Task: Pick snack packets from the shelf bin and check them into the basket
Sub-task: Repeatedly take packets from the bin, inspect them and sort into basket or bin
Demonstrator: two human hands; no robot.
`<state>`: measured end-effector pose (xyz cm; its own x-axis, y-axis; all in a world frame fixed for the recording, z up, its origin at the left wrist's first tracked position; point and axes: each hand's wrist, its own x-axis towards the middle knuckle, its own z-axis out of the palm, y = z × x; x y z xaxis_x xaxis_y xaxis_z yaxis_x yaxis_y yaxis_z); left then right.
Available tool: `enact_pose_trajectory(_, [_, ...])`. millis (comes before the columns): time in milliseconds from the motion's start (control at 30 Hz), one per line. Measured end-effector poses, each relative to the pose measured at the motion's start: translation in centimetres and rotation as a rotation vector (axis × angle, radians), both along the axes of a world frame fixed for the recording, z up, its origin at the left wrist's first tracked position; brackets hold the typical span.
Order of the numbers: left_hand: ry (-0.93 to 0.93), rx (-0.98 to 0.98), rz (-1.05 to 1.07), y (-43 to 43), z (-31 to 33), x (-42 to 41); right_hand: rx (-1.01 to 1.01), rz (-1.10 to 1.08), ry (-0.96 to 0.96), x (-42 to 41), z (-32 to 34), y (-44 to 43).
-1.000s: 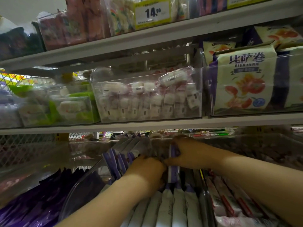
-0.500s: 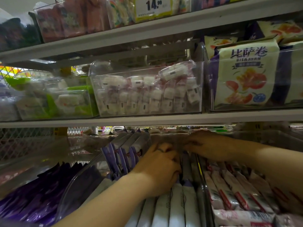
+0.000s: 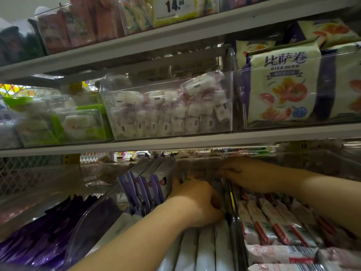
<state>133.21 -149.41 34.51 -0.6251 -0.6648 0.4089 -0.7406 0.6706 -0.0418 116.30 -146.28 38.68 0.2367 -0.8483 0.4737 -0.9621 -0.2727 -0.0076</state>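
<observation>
Two hands deep in the shelf bin [image 3: 91, 222]

Left hand [image 3: 195, 202] curls down among white snack packets [image 3: 205, 251] at lower centre, its grip hidden. Right hand [image 3: 242, 173] lies at the bin's back rim, centre right; its hold is blurred.

shelf [image 3: 195, 142] overhangs bin [image 3: 93, 218]; packets [image 3: 148, 184] crowd it.

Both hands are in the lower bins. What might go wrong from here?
The upright purple-and-white packets lean beside the left hand; withdrawing it may topple them. The right hand reaches in across the red-and-white packets; its forearm could drag some out. The shelf edge above sits close, so a lifted packet might snag.
</observation>
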Motion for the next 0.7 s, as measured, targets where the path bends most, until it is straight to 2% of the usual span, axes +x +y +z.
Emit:
enact_pose_trajectory(167, [-0.133,-0.032,0.139,0.8,-0.1,-1.0,-0.017,0.015,-0.007,0.0,-0.1,0.2])
enact_pose_trajectory(333, [-0.117,-0.058,0.206,1.6,0.1,-2.1,-0.026,0.053,-0.02,-0.1,-0.2,0.5])
enact_pose_trajectory(567, [0.094,-0.183,0.165,0.4,-0.2,-1.0,-0.039,0.065,-0.021,-0.2,-0.5,0.3])
enact_pose_trajectory(700, [0.282,-0.161,0.062,-0.4,-0.5,-0.5,-0.053,0.15,-0.026,-0.1,-0.5,0.2])
